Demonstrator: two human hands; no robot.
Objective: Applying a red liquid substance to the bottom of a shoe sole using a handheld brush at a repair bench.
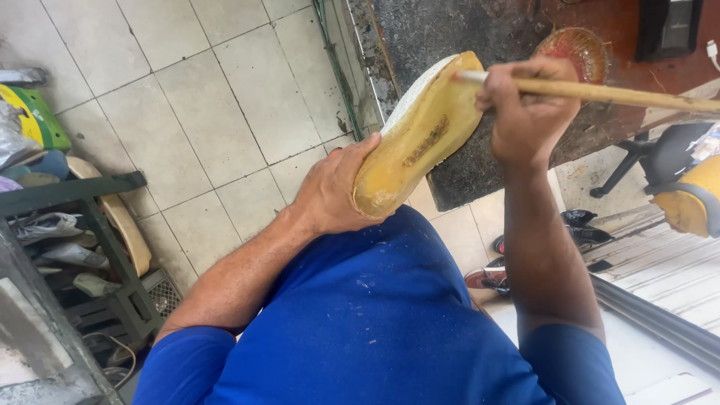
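stick (622, 94) runs off frame, right hand (525, 105) grip clamped; left hand (334, 195) clamps shoe sole (420, 139).

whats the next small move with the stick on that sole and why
Probably draw the stick down the sole toward the heel. The right hand holds its tip at the toe end, while a dark streak runs along the middle of the yellow sole, unspread. The left hand grips the heel, steadying the shoe with its sole facing up.

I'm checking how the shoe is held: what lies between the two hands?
In the head view, only the yellow shoe sole spans between the left hand at its heel and the right hand, which grips a wooden stick.
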